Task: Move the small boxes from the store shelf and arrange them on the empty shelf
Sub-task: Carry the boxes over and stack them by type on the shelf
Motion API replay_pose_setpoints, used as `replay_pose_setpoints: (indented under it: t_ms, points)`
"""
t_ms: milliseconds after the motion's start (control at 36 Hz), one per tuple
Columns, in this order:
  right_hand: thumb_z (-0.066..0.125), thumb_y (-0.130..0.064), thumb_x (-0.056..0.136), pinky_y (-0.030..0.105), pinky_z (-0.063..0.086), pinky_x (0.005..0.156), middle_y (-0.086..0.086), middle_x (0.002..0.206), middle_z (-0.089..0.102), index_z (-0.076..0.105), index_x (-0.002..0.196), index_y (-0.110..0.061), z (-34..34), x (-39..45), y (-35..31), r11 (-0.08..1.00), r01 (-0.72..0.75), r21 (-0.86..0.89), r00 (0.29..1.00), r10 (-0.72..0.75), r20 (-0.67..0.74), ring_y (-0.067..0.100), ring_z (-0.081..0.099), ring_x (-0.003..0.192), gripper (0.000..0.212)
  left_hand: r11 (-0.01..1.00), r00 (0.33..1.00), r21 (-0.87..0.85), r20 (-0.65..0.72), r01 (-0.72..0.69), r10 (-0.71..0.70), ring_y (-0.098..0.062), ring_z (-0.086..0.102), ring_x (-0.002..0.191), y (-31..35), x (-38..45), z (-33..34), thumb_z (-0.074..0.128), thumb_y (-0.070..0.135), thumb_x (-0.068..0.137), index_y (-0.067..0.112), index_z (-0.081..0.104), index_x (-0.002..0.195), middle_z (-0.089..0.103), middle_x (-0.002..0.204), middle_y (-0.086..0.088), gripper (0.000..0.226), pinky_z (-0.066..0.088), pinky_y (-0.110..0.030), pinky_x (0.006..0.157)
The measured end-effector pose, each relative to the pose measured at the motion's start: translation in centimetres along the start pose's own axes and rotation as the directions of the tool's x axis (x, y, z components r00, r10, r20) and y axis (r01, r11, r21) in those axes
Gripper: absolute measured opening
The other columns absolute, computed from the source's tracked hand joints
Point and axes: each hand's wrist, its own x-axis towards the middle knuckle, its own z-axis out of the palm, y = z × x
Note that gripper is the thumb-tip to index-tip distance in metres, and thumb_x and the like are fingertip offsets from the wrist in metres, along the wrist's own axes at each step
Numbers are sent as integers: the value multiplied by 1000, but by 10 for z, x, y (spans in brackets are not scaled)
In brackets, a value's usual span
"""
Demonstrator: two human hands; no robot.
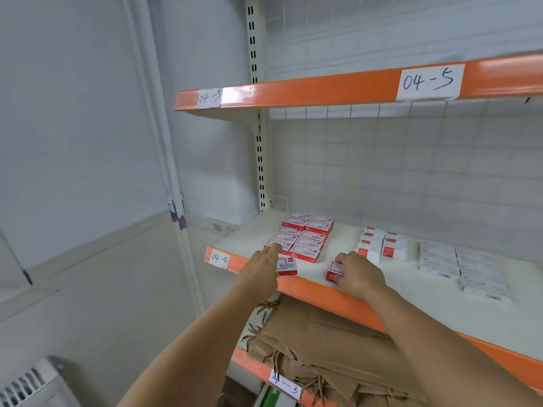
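Fingers: left hand (262,267) flat on box (286,266); right hand (359,271) pinching second box (334,271) (shelf (323,284) front edge).

On the white shelf (346,242), the left hand (263,267) rests on 1 red box (286,266); the right hand (360,273) grips another box (334,271) beside stacked boxes (302,237).

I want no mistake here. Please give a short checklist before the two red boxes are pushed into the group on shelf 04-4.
1. Right hand holds its red box: ok.
2. Left hand holds the other red box: cannot tell, fingers lie over it.
3. Grouped boxes lie in tidy rows: ok.
4. Free shelf surface in front of group: ok.
5. Both boxes away from the shelf edge: not ok, near it.
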Motion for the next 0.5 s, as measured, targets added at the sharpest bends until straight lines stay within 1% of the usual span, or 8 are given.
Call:
replay_pose_setpoints:
  t_ms: [83,139,167,250,333,417,500]
  points:
    - [55,-40,92,33,45,93,1,129,51,45,137,-23,-1,7,-2,999,9,-49,1000,-10,-19,20,49,120,50,1000,1000,17,2,-18,18,-19,43,119,-2,16,2,51,3,93,20,28,142,46,136,-2,57,44,-34,91]
    - [51,-51,92,36,37,102,0,137,48,40,141,-25,-5,11,-4,993,44,-112,995,-54,-84,21,43,127,57,1000,1000,14,-3,-22,22,-20,43,120,-5,25,4,50,2,93,20,28,142,46,138,-2,56,45,-35,92]
    - [49,-52,92,36,33,104,-1,139,47,39,141,-26,-7,13,-7,991,62,-114,989,-77,-123,21,41,129,56,1000,1000,9,-7,-23,23,-20,44,119,-6,30,4,50,2,93,19,29,142,46,138,-2,56,46,-35,92]
    - [45,-48,95,36,30,103,-5,139,49,41,140,-29,-11,22,-17,990,119,-80,973,-132,-190,19,41,127,48,999,999,3,-15,-47,47,-20,44,119,-11,45,6,49,0,92,19,31,141,47,138,-1,56,45,-35,92]
    - [46,-43,97,35,29,103,-5,139,50,44,139,-30,-10,34,-30,987,142,-77,972,-154,-176,19,41,127,44,996,996,5,-15,-86,86,-20,44,116,-18,61,7,48,-1,91,19,34,137,49,135,0,53,44,-32,85]
    - [50,-44,96,35,29,102,-4,139,52,45,139,-31,-6,48,-45,993,113,-31,980,-117,-163,19,41,127,46,993,992,16,-42,-118,119,-19,42,117,-25,79,8,47,-3,88,19,37,133,51,130,1,51,42,-30,80]
    - [53,-45,94,36,28,104,-5,142,48,44,140,-32,0,64,-59,996,84,33,988,-79,-132,19,40,130,49,985,984,45,-59,-165,168,-21,39,123,-33,98,6,44,-4,86,19,39,134,53,130,0,52,39,-31,83]
